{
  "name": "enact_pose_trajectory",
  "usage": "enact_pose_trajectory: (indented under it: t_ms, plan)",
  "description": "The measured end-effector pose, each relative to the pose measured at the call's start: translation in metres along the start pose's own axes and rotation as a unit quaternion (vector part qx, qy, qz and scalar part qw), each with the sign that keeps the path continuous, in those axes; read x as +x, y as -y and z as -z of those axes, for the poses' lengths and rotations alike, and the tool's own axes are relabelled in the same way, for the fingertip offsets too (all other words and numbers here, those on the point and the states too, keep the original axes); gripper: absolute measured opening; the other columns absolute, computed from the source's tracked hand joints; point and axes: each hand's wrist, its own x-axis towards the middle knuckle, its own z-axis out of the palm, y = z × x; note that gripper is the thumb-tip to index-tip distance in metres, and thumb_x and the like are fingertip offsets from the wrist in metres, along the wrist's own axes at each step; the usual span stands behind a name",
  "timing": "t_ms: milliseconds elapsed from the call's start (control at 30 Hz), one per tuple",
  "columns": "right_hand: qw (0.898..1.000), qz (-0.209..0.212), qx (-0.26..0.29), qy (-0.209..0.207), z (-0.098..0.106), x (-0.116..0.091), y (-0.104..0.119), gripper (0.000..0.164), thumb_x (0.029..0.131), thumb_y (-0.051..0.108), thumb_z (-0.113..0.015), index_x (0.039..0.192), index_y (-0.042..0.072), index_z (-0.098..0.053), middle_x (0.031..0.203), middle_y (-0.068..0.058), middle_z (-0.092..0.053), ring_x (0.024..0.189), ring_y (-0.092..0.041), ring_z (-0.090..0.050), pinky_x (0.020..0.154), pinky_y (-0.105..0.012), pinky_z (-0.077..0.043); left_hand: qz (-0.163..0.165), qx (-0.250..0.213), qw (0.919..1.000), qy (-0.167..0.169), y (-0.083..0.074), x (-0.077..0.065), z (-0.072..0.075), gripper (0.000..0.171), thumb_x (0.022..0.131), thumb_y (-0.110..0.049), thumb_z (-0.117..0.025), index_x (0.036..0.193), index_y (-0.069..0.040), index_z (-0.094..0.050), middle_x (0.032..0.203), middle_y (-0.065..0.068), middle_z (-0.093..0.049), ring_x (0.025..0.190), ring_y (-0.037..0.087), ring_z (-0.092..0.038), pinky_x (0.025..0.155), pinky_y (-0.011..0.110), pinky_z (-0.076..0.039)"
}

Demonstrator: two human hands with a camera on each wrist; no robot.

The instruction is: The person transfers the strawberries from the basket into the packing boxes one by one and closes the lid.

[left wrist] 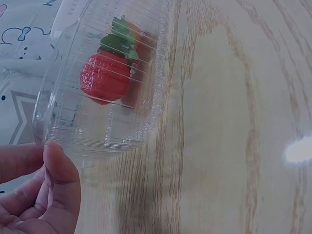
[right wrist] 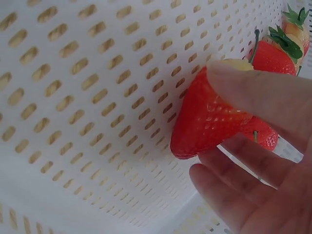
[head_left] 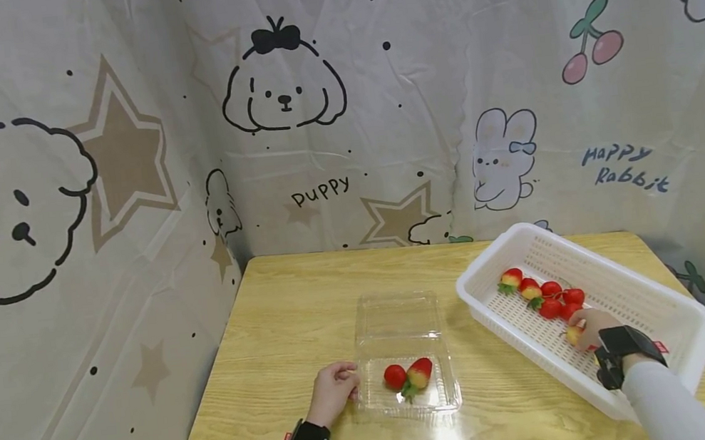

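Observation:
My left hand pinches the left rim of an opened clear plastic clamshell box on the table. In its near half lie a round red fruit and a red-and-yellow strawberry with green leaves. On the right, my right hand reaches into a white perforated basket. Its thumb and fingers grip a red strawberry, tip pointing away from the palm in the right wrist view; the hand hides part of it. Beside that hand lie several red fruits and leafy strawberries.
The clamshell's transparent lid lies folded back toward the far side of the wooden table. The basket's raised walls surround the right hand. A printed cloth hangs behind the table and along its left side.

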Motion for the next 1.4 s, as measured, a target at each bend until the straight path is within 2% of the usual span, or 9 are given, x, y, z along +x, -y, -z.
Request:
enact_pose_trajectory:
  t_ms: [67,300,433,533,667,867,1000,1167,1400]
  plan:
    - [1.000,0.007,-0.004,-0.006,0.000,0.000,0.000,0.038,0.066,0.005,-0.073,0.099,-0.005,-0.059,0.081,-0.014,-0.056,0.072,-0.025,-0.049,0.059,-0.030,-0.039,-0.002,0.002,1.0000,0.001,-0.007,-0.003,0.000,0.023,0.081,0.006,-0.057,0.101,0.018,-0.055,0.066,0.004,-0.054,0.051,0.010,-0.054,0.051,0.036,-0.055]
    - [0.999,0.040,-0.011,-0.025,-0.002,0.001,-0.004,0.032,0.067,0.006,-0.074,0.094,-0.004,-0.060,0.080,-0.014,-0.056,0.069,-0.023,-0.049,0.057,-0.029,-0.040,-0.002,-0.012,0.9999,0.003,-0.012,-0.005,0.001,0.021,0.081,0.009,-0.056,0.099,0.019,-0.055,0.065,0.003,-0.053,0.051,0.010,-0.054,0.052,0.040,-0.055]
    - [0.998,0.058,-0.013,-0.030,0.004,0.001,0.000,0.034,0.068,0.007,-0.074,0.095,-0.007,-0.059,0.080,-0.013,-0.056,0.070,-0.023,-0.049,0.058,-0.029,-0.041,-0.012,-0.008,0.9999,0.003,-0.032,-0.015,0.002,0.021,0.081,0.011,-0.054,0.098,0.022,-0.053,0.065,0.006,-0.054,0.051,0.011,-0.054,0.053,0.045,-0.054]
    - [0.997,0.060,-0.014,-0.042,0.014,0.000,0.009,0.039,0.069,0.008,-0.075,0.099,-0.011,-0.058,0.080,-0.015,-0.055,0.072,-0.026,-0.049,0.059,-0.032,-0.042,-0.013,-0.003,0.9999,0.000,-0.037,-0.017,0.001,0.021,0.081,0.010,-0.054,0.099,0.022,-0.053,0.065,0.007,-0.055,0.051,0.011,-0.053,0.055,0.047,-0.054]
    - [0.995,0.072,-0.013,-0.069,0.027,0.000,0.020,0.044,0.069,0.008,-0.074,0.104,-0.012,-0.055,0.081,-0.017,-0.055,0.073,-0.027,-0.049,0.060,-0.034,-0.042,-0.008,-0.004,1.0000,0.001,-0.030,-0.013,0.001,0.022,0.081,0.011,-0.054,0.099,0.022,-0.053,0.066,0.008,-0.055,0.052,0.012,-0.054,0.056,0.050,-0.053]
    - [0.986,0.131,0.006,-0.105,0.042,-0.003,0.044,0.044,0.074,0.010,-0.072,0.108,-0.010,-0.054,0.088,-0.022,-0.055,0.076,-0.031,-0.051,0.062,-0.037,-0.048,0.000,-0.006,1.0000,0.002,-0.004,-0.001,0.000,0.022,0.082,0.006,-0.057,0.101,0.018,-0.056,0.067,0.003,-0.055,0.052,0.009,-0.054,0.052,0.037,-0.055]
    - [0.976,0.175,0.025,-0.128,0.050,-0.008,0.069,0.045,0.076,0.009,-0.071,0.113,-0.009,-0.052,0.096,-0.024,-0.056,0.084,-0.035,-0.053,0.071,-0.043,-0.051,-0.005,0.000,1.0000,-0.002,0.001,0.001,0.000,0.023,0.082,0.004,-0.058,0.101,0.016,-0.057,0.066,0.003,-0.055,0.052,0.009,-0.054,0.051,0.034,-0.055]
    - [0.955,0.249,0.019,-0.161,0.056,-0.016,0.109,0.045,0.077,0.006,-0.071,0.116,-0.006,-0.053,0.104,-0.022,-0.056,0.093,-0.037,-0.053,0.081,-0.052,-0.048,-0.007,0.003,1.0000,-0.004,0.001,0.001,0.000,0.021,0.081,0.005,-0.058,0.099,0.016,-0.057,0.065,0.003,-0.054,0.052,0.009,-0.054,0.051,0.034,-0.055]
    - [0.922,0.353,0.023,-0.159,0.054,-0.029,0.164,0.044,0.076,0.002,-0.072,0.115,-0.006,-0.055,0.105,-0.017,-0.058,0.094,-0.032,-0.056,0.080,-0.047,-0.051,-0.005,0.003,1.0000,-0.008,0.001,0.001,0.000,0.021,0.080,0.006,-0.058,0.099,0.015,-0.057,0.065,0.002,-0.054,0.051,0.009,-0.053,0.051,0.033,-0.054]
